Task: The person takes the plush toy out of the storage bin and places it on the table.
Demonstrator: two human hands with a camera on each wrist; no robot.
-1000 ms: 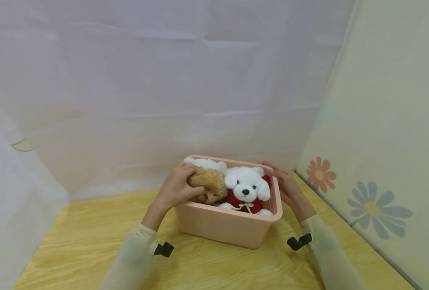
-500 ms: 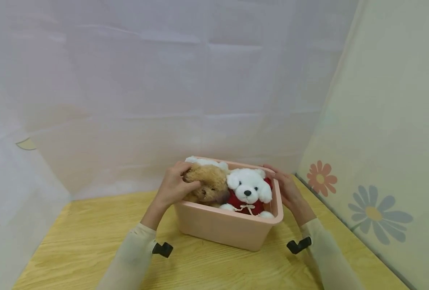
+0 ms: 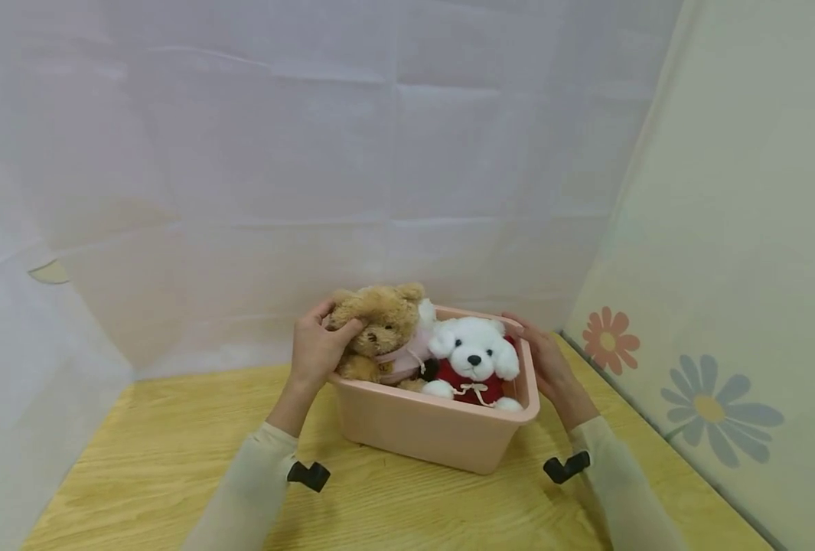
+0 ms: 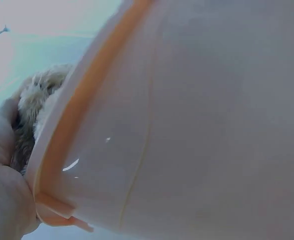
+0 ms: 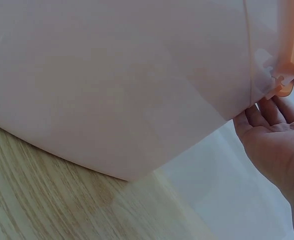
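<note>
1. The left hand [image 3: 315, 353] curls its fingers round the head of the brown teddy bear [image 3: 380, 334], which rises above the rim at the 9 o'clock side of the pink plastic bin [image 3: 435, 431].
2. The right hand [image 3: 546, 361] lies with relaxed fingers against the bin's 3 o'clock rim, gripping nothing.
3. A white teddy bear [image 3: 474, 361] in red sits just beside the brown one.
4. The wooden table [image 3: 159, 451] lies bare from 6 to 9 o'clock; the flowered wall [image 3: 710, 321] stands near at 3 o'clock.
</note>
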